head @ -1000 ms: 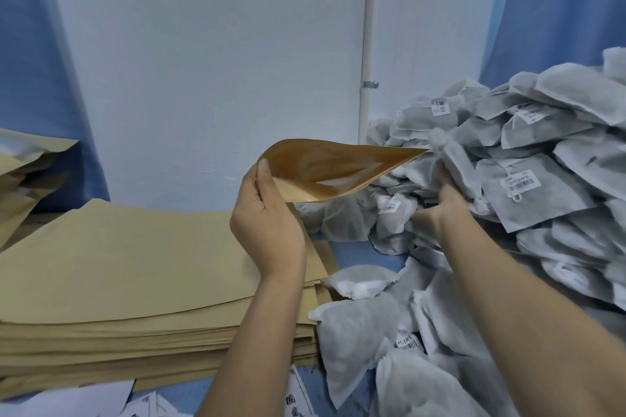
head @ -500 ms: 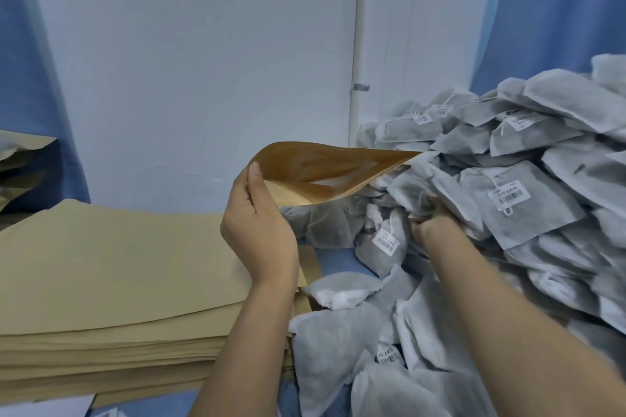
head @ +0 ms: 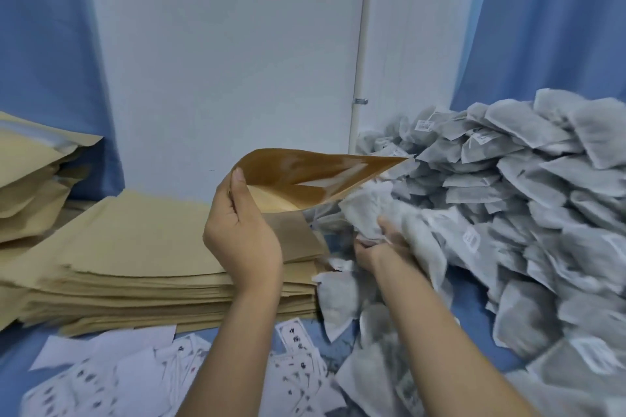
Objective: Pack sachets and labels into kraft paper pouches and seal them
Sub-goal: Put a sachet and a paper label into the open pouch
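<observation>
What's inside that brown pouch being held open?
The kraft pouch shows only shiny brown lining near its mouth; nothing lies there. Deeper in is hidden by its front wall and the left hand. The right hand grips a sachet outside it.

Left hand (head: 242, 234) raised, forearm entering from 6 o'clock, thumb upright, pinching the rim of the kraft pouch (head: 305, 171). Right hand (head: 381, 244) at its 3 o'clock, forearm entering from 5 o'clock, fingers curled round sachets (head: 364, 211).

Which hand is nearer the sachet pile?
Right. The right hand is at the pile's left edge, gripping sachets. The left hand is left of it, holding an open pouch in front of the stack.
</observation>
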`<state>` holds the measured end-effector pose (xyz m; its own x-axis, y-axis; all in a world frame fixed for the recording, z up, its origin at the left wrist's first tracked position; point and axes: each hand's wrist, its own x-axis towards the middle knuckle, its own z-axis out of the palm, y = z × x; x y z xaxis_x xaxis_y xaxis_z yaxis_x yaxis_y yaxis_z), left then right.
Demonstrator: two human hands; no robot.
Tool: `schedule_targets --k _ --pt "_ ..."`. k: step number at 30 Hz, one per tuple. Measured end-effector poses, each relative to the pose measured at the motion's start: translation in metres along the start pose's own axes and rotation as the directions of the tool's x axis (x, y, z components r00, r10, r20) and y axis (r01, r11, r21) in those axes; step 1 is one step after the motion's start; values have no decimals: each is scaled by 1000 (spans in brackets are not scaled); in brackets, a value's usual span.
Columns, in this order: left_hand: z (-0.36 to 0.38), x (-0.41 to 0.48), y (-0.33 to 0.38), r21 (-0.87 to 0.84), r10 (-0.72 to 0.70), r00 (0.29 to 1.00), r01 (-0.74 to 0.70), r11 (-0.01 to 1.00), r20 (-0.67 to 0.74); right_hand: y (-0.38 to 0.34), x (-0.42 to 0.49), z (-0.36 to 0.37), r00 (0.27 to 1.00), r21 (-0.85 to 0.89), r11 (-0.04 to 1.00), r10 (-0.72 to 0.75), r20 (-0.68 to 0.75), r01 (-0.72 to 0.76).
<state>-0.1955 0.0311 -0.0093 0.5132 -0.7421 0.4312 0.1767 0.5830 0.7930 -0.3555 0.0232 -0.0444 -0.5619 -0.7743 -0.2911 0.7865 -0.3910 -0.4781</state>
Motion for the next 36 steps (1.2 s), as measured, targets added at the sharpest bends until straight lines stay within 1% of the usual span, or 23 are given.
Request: schedule_targets --k 3,6,8,10,11,13,14,15,16,17,18,19,21,22,23,24,26,27,29,31,33,34,36 --pt "-23 5 0 -3 18 1000 -18 1000 23 15 -20 -3 994 68 992 108 4 -108" --pt "-43 6 0 17 6 1000 -7 1000 29 24 -36 -4 972 -23 974 226 61 -225" --pt "-53 3 -1 27 1 1000 -1 1000 18 30 -41 -9 956 -142 958 268 121 -251" --pt "-60 2 -5 36 -27 1000 26 999 11 37 -46 -11 956 -241 948 249 152 -209" --pt "-63 1 -6 38 -42 999 42 998 10 40 -45 -11 966 -279 947 208 152 -160" --pt "-66 -2 -10 42 -58 998 58 997 4 44 -48 -13 989 -408 912 17 149 46" --pt "-68 -3 -12 42 -61 998 61 997 2 45 -48 -15 979 -481 857 -119 166 186" --pt "-70 -4 -14 47 -60 998 59 997 5 44 -49 -18 945 -559 761 -265 194 328" --pt "-71 -5 -15 56 -52 999 52 997 0 44 -49 -22 883 -645 616 -411 226 451" --pt "-73 -6 -16 56 -46 999 46 997 1 43 -49 -27 802 -722 441 -534 266 533" --pt "-73 -7 -16 54 -42 999 42 998 -1 42 -49 -31 714 -770 272 -625 315 578" --pt "-74 -7 -16 53 -39 999 39 998 -1 42 -50 -35 644 -783 142 -665 378 606" --pt "-73 -8 -16 66 -40 999 40 997 -1 42 -48 -40 551 -802 -143 -657 515 580" --pt "-73 -8 -16 67 -37 999 37 997 -1 43 -45 -44 543 -813 -298 -624 562 500" --pt "-74 -7 -16 65 -32 999 32 997 -1 43 -42 -48 565 -822 -410 -597 570 395" --pt "-74 -7 -16 63 -27 1000 28 998 -3 42 -40 -50 599 -830 -473 -586 546 294" --pt "-75 -7 -15 65 -33 999 34 997 -4 39 -38 -55 654 -844 -504 -579 486 182" --pt "-75 -8 -15 67 -40 999 40 997 -5 38 -36 -58 663 -842 -519 -581 472 145" --pt "-75 -9 -15 68 -47 999 47 997 -6 34 -34 -63 643 -822 -562 -596 481 95" --pt "-74 -10 -15 62 -40 999 40 997 0 32 -32 -65 625 -816 -570 -603 496 98" --pt "-73 -9 -14 53 -37 999 37 998 -4 31 -30 -67 576 -827 -534 -625 527 177" --pt "-72 -8 -13 47 -37 999 37 998 -11 31 -29 -67 526 -824 -503 -642 557 259" --pt "-73 -5 -11 33 -27 999 29 999 -33 32 -31 -63 409 -779 -409 -681 607 476"
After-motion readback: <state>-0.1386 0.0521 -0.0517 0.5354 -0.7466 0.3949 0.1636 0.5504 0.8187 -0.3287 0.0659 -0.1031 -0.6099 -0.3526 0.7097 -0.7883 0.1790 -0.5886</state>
